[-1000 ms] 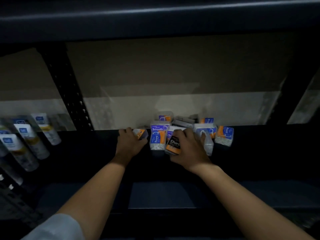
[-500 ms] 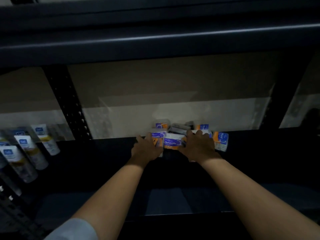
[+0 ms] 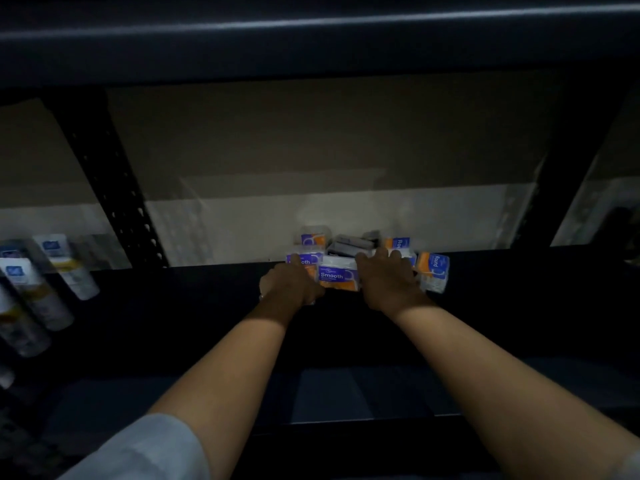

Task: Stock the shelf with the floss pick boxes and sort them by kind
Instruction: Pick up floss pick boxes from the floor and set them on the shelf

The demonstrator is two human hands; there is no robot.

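Observation:
A cluster of floss pick boxes stands at the back of the dark shelf [image 3: 519, 306]. A white, purple and orange "Smooth" box [image 3: 337, 276] sits at the front, between my two hands. My left hand [image 3: 291, 289] covers a pale box whose edges peek out beneath the palm, fingers curled over it, fingertips touching a second "Smooth" box [image 3: 306, 260]. My right hand [image 3: 388, 282] lies over boxes on the right, fingers stretched forward. A "Round" box [image 3: 434, 276] stands just right of it. Another "Round" box [image 3: 398, 243] and a dark grey box [image 3: 349, 247] are behind.
Several white tubes [image 3: 72, 271] lie in rows in the left bay, beyond a perforated black upright [image 3: 117, 188]. The upper shelf's dark edge [image 3: 311, 32] hangs overhead. A pale back panel [image 3: 242, 223] closes the rear.
Both hands moved inward to the cluster: the left came right with its box, the right went from lifting a dark "Charcoal" box to lying over the pile. A "Smooth" box now shows between them.

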